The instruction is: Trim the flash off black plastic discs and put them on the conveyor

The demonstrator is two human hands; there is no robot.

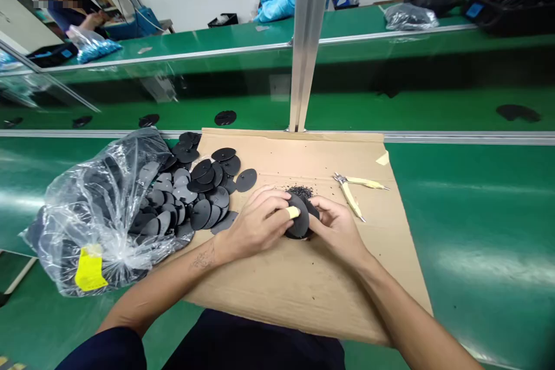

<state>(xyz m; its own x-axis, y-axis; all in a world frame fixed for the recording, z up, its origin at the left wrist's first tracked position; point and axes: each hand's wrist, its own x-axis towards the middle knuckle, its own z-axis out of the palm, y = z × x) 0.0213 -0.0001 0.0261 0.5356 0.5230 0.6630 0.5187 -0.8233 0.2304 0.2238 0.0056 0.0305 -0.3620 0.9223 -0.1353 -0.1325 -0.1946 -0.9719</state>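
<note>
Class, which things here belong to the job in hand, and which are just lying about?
Probably part of the job:
black discs
black scraps
cardboard
yellow-handled pliers
large clear bag

Probably just lying about:
blue plastic bundle
far clear bag
far-right black bin

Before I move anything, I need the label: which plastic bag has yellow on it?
The large clear bag at the cardboard's left; bags on the far bench show no yellow.

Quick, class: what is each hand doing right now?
Left hand: closed, holding black discs.
Right hand: closed, gripping the discs from the other side.
</note>
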